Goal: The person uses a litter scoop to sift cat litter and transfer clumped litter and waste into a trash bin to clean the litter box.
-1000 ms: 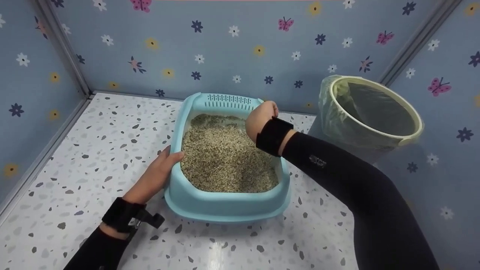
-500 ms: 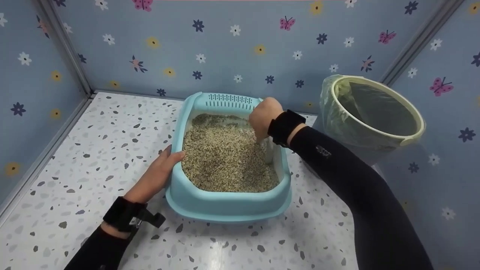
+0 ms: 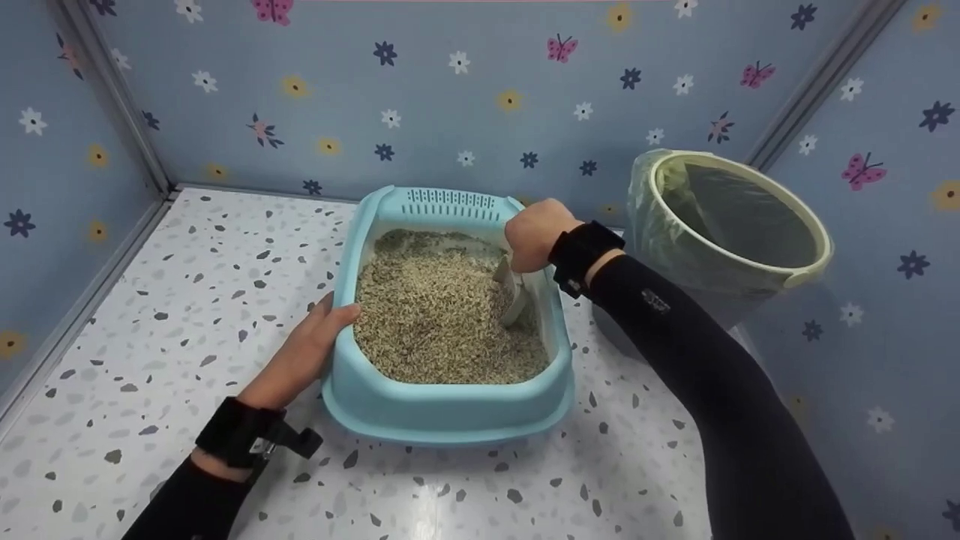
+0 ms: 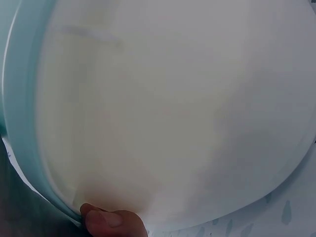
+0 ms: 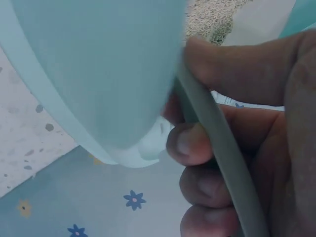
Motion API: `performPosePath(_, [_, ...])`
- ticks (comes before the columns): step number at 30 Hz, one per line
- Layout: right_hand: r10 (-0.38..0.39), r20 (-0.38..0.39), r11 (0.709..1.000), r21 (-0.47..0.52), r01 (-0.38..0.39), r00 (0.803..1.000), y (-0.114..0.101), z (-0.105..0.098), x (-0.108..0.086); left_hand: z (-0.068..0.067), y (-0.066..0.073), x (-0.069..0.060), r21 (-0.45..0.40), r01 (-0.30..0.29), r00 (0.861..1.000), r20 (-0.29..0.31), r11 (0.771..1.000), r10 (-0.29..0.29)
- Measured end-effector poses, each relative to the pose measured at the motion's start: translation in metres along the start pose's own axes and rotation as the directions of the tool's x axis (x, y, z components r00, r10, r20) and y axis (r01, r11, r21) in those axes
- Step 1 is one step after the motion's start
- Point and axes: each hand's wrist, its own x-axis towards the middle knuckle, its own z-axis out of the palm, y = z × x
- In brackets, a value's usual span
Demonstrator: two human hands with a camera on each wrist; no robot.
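Observation:
A light-blue litter box (image 3: 450, 412) stands on the speckled surface, holding a bed of tan pellet litter (image 3: 427, 322). My left hand (image 3: 304, 349) grips its left side, thumb over the rim; in the left wrist view a fingertip (image 4: 116, 222) touches the box's pale wall. At the right inner side, my right hand (image 3: 541, 234) holds a greyish litter scoop (image 3: 515, 304), whose blade tilts down to the litter. The right wrist view shows the fingers curled round the scoop's handle (image 5: 215, 123), close to the box's outer wall. What the blade carries cannot be made out.
A bin (image 3: 814, 262) with a pale-yellow rim and a translucent liner stands to the right, close to my right forearm. Flower-patterned walls (image 3: 465, 90) enclose the back and both sides. Speckled surface (image 3: 225, 277) extends left of the box.
My right hand has shifted slightly right, toward the box's right side. The scoop's blade, hidden one second ago, now shows below the hand. My left hand keeps its grip on the rim.

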Motion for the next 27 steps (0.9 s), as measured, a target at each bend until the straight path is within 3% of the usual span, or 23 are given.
performPosePath(14, [-0.001, 0.03, 0.995, 0.103, -0.002, 1.0, 0.003, 0.01, 0.011, 0.0, -0.003, 0.0, 0.01, 0.0, 1.0, 0.001, 1.0, 0.0])
performPosePath(20, [-0.053, 0.023, 0.979, 0.199, 0.047, 0.998, 0.004, 0.019, 0.014, -0.001, -0.003, -0.001, 0.019, -0.006, 1.0, -0.007, 1.0, 0.006])
performPosePath(27, [-0.07, 0.079, 0.971, 0.234, 0.05, 0.994, 0.002, 0.019, 0.015, 0.001, -0.002, 0.0, 0.021, -0.015, 1.0, -0.014, 1.0, 0.015])
